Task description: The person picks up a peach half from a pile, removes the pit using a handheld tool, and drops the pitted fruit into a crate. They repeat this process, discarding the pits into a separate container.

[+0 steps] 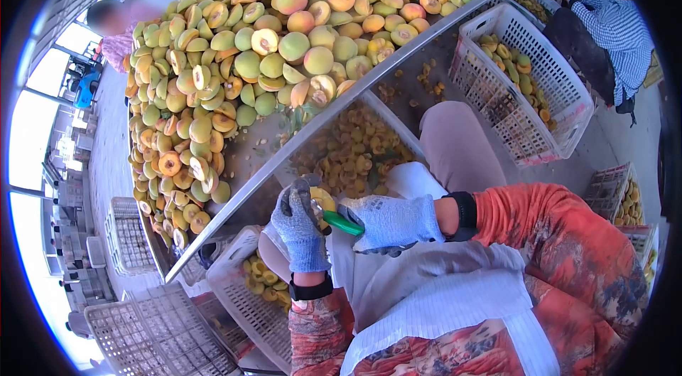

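Observation:
In the head view, my left hand (297,223), in a grey-blue work glove, is closed around a yellow peach piece (323,198). My right hand (394,221), gloved alike, grips a green-handled tool (343,222). The tool's far end meets the peach at my left fingers; its tip is hard to make out. Just beyond both hands runs the metal edge (284,154) of a table heaped with halved and whole peaches (277,42). Under that edge lies a pile of small yellow-brown peach scraps (355,145).
A white crate (568,109) with peach pieces stands at the right, near a co-worker in a checked sleeve (612,28). Another crate of pieces (245,298) sits by my left knee, beside a grey crate (153,330). Another person (117,45) is across the table.

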`<move>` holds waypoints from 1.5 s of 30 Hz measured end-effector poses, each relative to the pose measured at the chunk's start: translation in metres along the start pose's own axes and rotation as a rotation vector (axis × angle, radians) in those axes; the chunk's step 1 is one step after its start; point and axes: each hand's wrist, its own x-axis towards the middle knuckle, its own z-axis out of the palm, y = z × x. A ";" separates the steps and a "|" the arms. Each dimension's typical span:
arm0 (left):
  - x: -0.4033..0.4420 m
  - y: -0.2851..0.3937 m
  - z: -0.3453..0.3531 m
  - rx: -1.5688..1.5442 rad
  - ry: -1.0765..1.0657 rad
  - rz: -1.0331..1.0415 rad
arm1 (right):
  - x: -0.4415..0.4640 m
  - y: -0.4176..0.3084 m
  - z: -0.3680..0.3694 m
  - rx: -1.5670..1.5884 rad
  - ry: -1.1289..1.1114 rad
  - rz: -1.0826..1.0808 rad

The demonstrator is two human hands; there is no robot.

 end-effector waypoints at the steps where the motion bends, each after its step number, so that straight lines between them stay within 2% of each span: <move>1: 0.000 0.001 0.000 0.001 0.002 -0.001 | 0.000 -0.003 -0.004 0.120 -0.055 -0.003; 3: -0.002 0.005 0.000 -0.056 -0.049 0.196 | 0.001 -0.006 -0.006 0.239 -0.121 -0.009; 4: -0.002 0.002 -0.001 -0.183 -0.056 -0.058 | 0.000 -0.005 -0.006 0.228 -0.091 -0.024; 5: 0.000 0.004 -0.004 -0.179 -0.055 -0.059 | -0.001 -0.004 -0.006 0.217 -0.058 -0.037; 7: 0.006 0.012 -0.010 -0.127 -0.242 -0.282 | 0.003 0.001 -0.010 0.226 -0.073 -0.066; 8: 0.008 0.010 -0.009 -0.126 -0.243 -0.280 | 0.005 0.003 -0.013 0.226 -0.090 -0.093; 9: 0.009 0.005 -0.009 -0.160 -0.215 -0.179 | 0.008 0.008 -0.014 0.227 -0.090 -0.095; 10: 0.012 0.001 -0.007 -0.195 -0.189 -0.075 | 0.011 0.013 -0.016 0.391 -0.165 -0.077; 11: 0.014 -0.003 -0.005 -0.195 -0.189 -0.071 | 0.012 0.017 -0.017 0.554 -0.241 -0.058; 12: 0.017 -0.006 0.000 -0.165 -0.162 0.056 | 0.011 0.019 -0.017 0.681 -0.275 -0.085; 13: 0.020 -0.009 0.003 -0.135 -0.134 0.181 | 0.013 0.022 -0.016 0.678 -0.272 -0.087; 15: 0.025 -0.016 0.009 -0.100 -0.070 0.204 | 0.020 0.033 -0.014 1.078 -0.392 -0.038; 16: 0.026 -0.015 0.013 -0.066 0.001 0.225 | 0.022 0.039 -0.011 1.078 -0.387 -0.043; 19: 0.025 0.004 0.029 -0.155 -0.057 0.303 | 0.024 0.046 -0.006 1.134 -0.358 -0.163; 20: 0.028 0.006 0.026 -0.375 -0.152 -0.021 | 0.023 0.044 -0.007 1.095 -0.335 -0.254; 21: 0.033 -0.007 0.021 -0.380 -0.151 -0.013 | 0.022 0.039 -0.008 1.051 -0.317 -0.340; 22: 0.041 -0.031 0.016 -0.495 -0.185 -0.097 | 0.017 0.032 -0.015 1.039 -0.319 -0.340; 23: 0.041 -0.025 0.021 -0.604 -0.228 -0.184 | 0.008 0.018 -0.026 0.902 -0.153 -0.324; 24: 0.040 -0.020 0.021 -0.452 -0.239 0.048 | 0.005 0.010 -0.032 0.765 0.007 -0.304; 25: 0.035 -0.012 0.015 -0.680 -0.178 -0.263 | 0.013 0.021 -0.037 0.757 -0.004 -0.306; 27: 0.042 -0.010 -0.001 -0.632 -0.212 -0.264 | 0.030 0.050 -0.043 -0.620 0.871 -0.260; 28: 0.045 -0.008 -0.005 -0.632 -0.203 -0.254 | 0.030 0.052 -0.049 -0.622 0.867 -0.273; 30: 0.043 -0.008 -0.012 -0.806 -0.211 -0.347 | 0.016 0.036 -0.055 0.003 0.634 -0.271; 31: 0.040 -0.008 -0.014 -0.805 -0.202 -0.350 | 0.024 0.047 -0.052 0.006 0.625 -0.269; 33: 0.038 -0.002 -0.013 -0.802 -0.180 -0.383 | 0.044 0.064 -0.052 -0.252 0.713 -0.405; 35: 0.041 -0.003 -0.011 -0.796 -0.246 -0.411 | 0.035 0.053 -0.048 -0.262 0.670 -0.354; 37: 0.037 -0.019 -0.012 -0.787 -0.285 -0.454 | 0.027 0.037 -0.034 0.040 0.559 -0.375; 38: 0.037 -0.034 -0.010 -0.428 -0.307 -0.152 | 0.040 0.051 -0.027 -0.270 0.719 -0.551; 39: 0.034 -0.030 -0.006 -0.065 -0.322 0.148 | 0.043 0.056 -0.027 -0.270 0.718 -0.553; 40: 0.035 -0.022 -0.005 -0.687 -0.257 -0.415 | 0.044 0.059 -0.027 -0.526 0.724 -0.338; 41: 0.037 -0.020 -0.006 -0.689 -0.266 -0.410 | 0.043 0.060 -0.029 -0.779 0.722 -0.116; 43: 0.037 -0.022 -0.017 -0.734 -0.491 -0.371 | 0.040 0.060 -0.031 -0.831 0.760 -0.082; 45: 0.039 -0.028 -0.024 -0.859 -0.422 -0.412 | 0.043 0.063 -0.032 -0.747 0.857 -0.126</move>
